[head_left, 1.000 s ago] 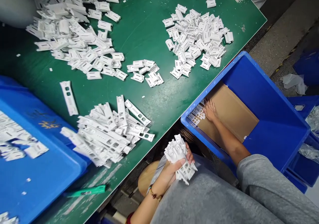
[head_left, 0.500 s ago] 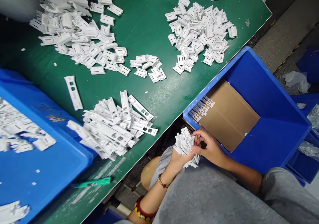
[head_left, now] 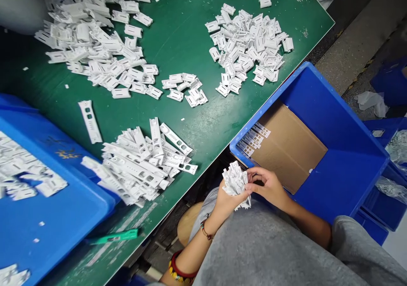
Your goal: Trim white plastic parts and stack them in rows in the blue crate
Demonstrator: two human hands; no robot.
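Far L: blue bin (head_left: 79,197) w/ loose white pcs (head_left: 30,163). Next, green tool (head_left: 119,236) lies nr the table (head_left: 203,116)'s near edge; a stray brush could prob. knock it off. Strip pile (head_left: 136,165) is heaped close to same edge, ends crossing; a bump might send some floorward. Mid: L hand (head_left: 226,201) closed round a bundle (head_left: 235,178) of white pcs, btwn table and R bin (head_left: 346,163); ends jut unevenly, so a slack grip could spill some. R hand (head_left: 269,187) has fingers bent at bundle's R side; can't tell if pinching a pc. Tugging one may drag out neighbours. R bin: strip rows (head_left: 254,140) on cardboard (head_left: 289,146), L corner; careless knock could skew 'em.
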